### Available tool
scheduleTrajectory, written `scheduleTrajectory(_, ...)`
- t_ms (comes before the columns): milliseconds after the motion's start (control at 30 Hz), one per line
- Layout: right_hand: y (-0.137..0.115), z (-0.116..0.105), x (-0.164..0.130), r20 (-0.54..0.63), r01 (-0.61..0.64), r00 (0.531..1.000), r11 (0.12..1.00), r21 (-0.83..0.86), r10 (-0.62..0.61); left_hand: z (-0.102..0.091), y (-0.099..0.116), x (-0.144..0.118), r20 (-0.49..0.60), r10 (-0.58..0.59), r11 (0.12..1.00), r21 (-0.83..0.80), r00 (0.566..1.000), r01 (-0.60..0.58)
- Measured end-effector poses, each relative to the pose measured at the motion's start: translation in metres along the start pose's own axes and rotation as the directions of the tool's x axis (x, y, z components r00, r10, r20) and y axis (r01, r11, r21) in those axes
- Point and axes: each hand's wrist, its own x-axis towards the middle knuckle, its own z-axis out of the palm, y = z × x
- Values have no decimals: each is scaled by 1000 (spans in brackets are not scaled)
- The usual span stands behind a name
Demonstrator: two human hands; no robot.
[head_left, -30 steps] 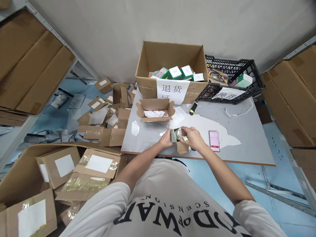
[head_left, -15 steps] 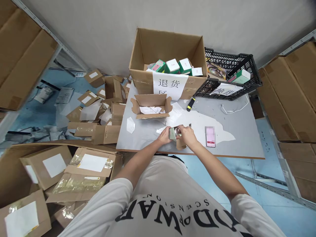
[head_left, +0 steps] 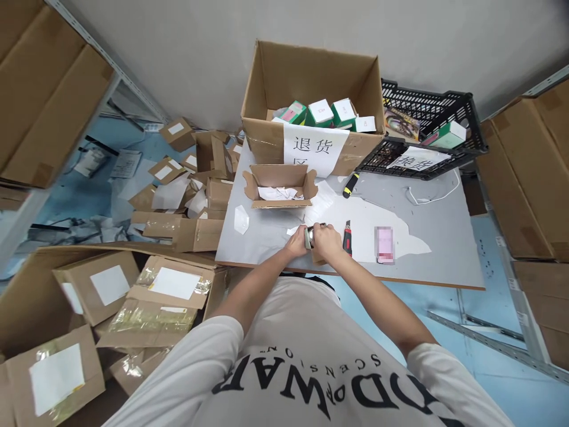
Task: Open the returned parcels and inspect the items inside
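Observation:
Near the table's front edge my left hand (head_left: 297, 242) is closed around the left side of a small pale-green box (head_left: 307, 238). My right hand (head_left: 328, 241) is closed over the box's right side, its fingers bent against it and hiding most of that end. A brown cardboard flap (head_left: 317, 257) pokes out below my right hand. Just right of that hand lies a red-and-black utility knife (head_left: 347, 239). Farther right is a phone (head_left: 384, 245) with a pink screen.
Behind my hands stands an open small carton (head_left: 281, 203) with white paper inside. A large carton (head_left: 262, 127) of green-and-white boxes and a black crate (head_left: 478, 127) line the back. A yellow-and-black cutter (head_left: 351, 185) lies before them. Parcels (head_left: 178, 320) crowd the left.
My right hand has shifted slightly left and closed over the box, whose open inside showed before. The red-and-black utility knife now shows beside it. The whole view has shifted a little.

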Motion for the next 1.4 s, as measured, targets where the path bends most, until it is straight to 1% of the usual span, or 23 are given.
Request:
scheduleTrajectory(100, -4, 1, -1, -12, -3, 1000, 999, -33, 3, -6, 10, -3, -9, 42, 999, -13, 999, -42)
scheduleTrajectory(233, -6, 2, 3, -9, 13, 1000, 996, -88, -14, -13, 29, -6, -56, 148, 987, -59, 987, -152)
scheduleTrajectory(333, -9, 1, 7, -5, -9, 1000, 995, -96, 9, -15, 36, -8, -62, 164, 982, -87, 984, -169)
scheduleTrajectory(433, -7, -5, 8, 28, 31, 999, 997, -71, -29, -14, 32, -10, -72, 131, 986, -89, 989, -138)
scheduleTrajectory(533, 0, -19, 4, 30, 119, 993, 993, -27, -118, -15, 21, -14, -89, 74, 995, -55, 993, -79)
scheduleTrajectory(667, 16, -40, -6, -41, 216, 976, 976, 32, -215, -20, 9, -21, -95, -26, 1000, 13, 995, 28)
scheduleTrajectory(733, 25, -48, -11, -71, 265, 963, 962, 72, -260, -23, 7, -22, -104, -37, 999, 32, 994, 41)
scheduleTrajectory(800, 31, -53, -16, -81, 303, 952, 948, 97, -296, -23, 9, -21, -113, -18, 999, 39, 993, 23)
scheduleTrajectory(867, 37, -55, -20, -87, 312, 949, 946, 91, -304, -22, 12, -19, -113, 15, 999, 41, 993, -10)
scheduleTrajectory(967, 44, -57, -26, -120, 282, 956, 953, 113, -269, -21, 14, -18, -90, 52, 998, 45, 995, -48)
scheduleTrajectory(1033, 49, -60, -31, -143, 255, 962, 951, 173, -232, -22, 12, -20, -65, 30, 998, 49, 997, -27)
scheduleTrajectory(1100, 55, -65, -35, -151, 248, 964, 946, 209, -220, -25, 7, -23, -44, -3, 999, 54, 999, 6)
scheduleTrajectory(1167, 60, -75, -40, -153, 270, 958, 941, 203, -242, -28, 2, -26, -33, -16, 998, 57, 999, 18)
scheduleTrajectory(1233, 65, -89, -46, -181, 294, 948, 938, 182, -262, -31, -2, -26, -41, -33, 998, 52, 999, 35)
scheduleTrajectory(1333, 72, -115, -56, -266, 307, 928, 939, 157, -259, -29, -2, -18, -87, -66, 998, 19, 994, 68)
scheduleTrajectory(1400, 77, -134, -66, -320, 311, 911, 942, 124, -258, -24, 0, -8, -133, -57, 998, -7, 989, 57)
